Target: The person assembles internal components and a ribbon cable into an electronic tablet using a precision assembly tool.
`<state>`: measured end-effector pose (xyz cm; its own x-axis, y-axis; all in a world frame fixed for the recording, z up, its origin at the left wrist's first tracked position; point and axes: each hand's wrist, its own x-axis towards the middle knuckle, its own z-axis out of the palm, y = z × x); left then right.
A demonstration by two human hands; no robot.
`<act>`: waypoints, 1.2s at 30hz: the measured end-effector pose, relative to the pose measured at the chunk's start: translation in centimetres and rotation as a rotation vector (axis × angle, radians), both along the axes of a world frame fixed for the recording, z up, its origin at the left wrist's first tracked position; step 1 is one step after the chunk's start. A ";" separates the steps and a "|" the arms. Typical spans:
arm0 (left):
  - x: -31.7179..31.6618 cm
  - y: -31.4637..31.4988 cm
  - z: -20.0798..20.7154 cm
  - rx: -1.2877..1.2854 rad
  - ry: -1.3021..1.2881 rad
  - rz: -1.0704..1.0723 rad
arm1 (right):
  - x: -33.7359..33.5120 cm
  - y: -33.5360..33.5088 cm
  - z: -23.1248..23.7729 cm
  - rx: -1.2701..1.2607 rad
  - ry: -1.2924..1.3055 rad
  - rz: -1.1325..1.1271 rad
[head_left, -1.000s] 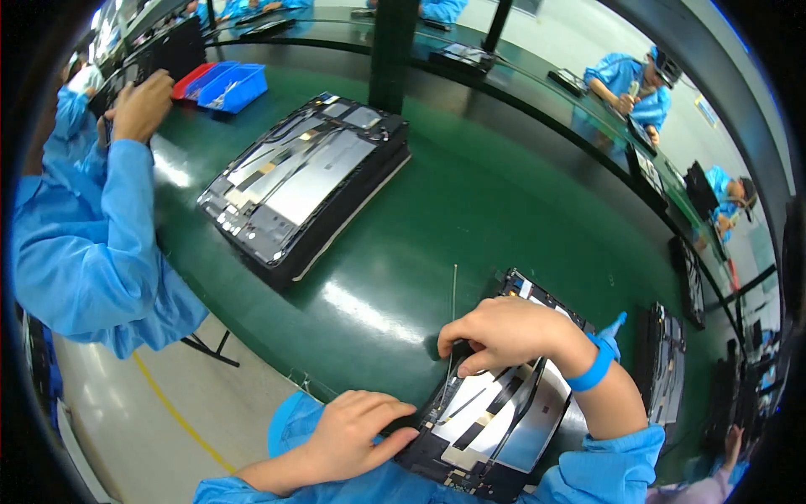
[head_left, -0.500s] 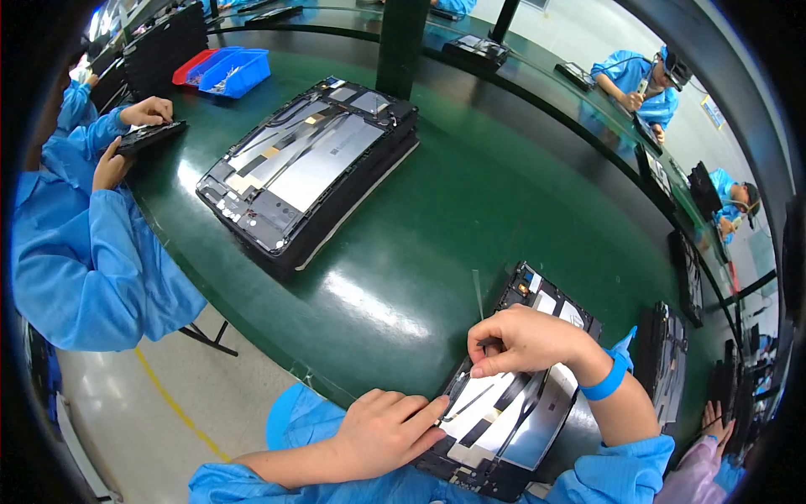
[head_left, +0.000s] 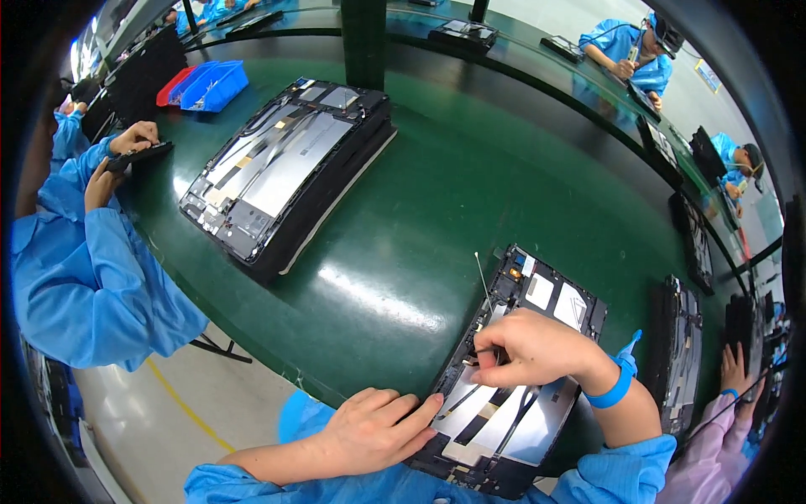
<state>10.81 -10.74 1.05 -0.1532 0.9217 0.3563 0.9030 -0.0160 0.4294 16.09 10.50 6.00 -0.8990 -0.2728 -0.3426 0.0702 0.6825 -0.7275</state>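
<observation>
Right hand (head_left: 537, 349) grip pinches a thin cable (head_left: 482, 281) over the open tablet (head_left: 520, 382); left hand (head_left: 378, 428), grip flat, steadies its edge.

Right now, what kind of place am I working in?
Likely an electronics assembly line: opened tablets stacked on a long green bench, co-workers in blue smocks, and blue parts bins.

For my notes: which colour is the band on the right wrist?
Blue; the wrist band shows best in the head view.

Bare hands (head_left: 374, 433), blue sleeves (head_left: 613, 479), blue wristband (head_left: 620, 380) on right.
</observation>
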 end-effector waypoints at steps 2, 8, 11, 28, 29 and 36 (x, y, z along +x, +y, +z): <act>-0.1 0.0 -0.2 0.018 -0.028 -0.034 | -0.2 -0.3 0.0 -0.004 -0.032 -0.089; -0.3 0.1 0.1 0.028 0.038 -0.089 | 0.1 -0.9 -0.6 0.081 0.114 -0.123; -0.4 0.3 0.1 0.016 0.048 -0.107 | 0.2 -1.1 -0.8 0.111 0.138 -0.160; -1.1 1.4 1.1 -0.116 0.123 -0.132 | -0.7 -1.3 -0.2 0.257 -0.007 -0.211; -1.0 1.6 1.0 -0.083 0.061 -0.090 | -0.7 -1.3 -0.2 0.258 -0.004 -0.218; -0.8 2.4 1.3 -0.226 0.183 -0.078 | -0.9 -0.6 -0.7 0.256 0.071 -0.133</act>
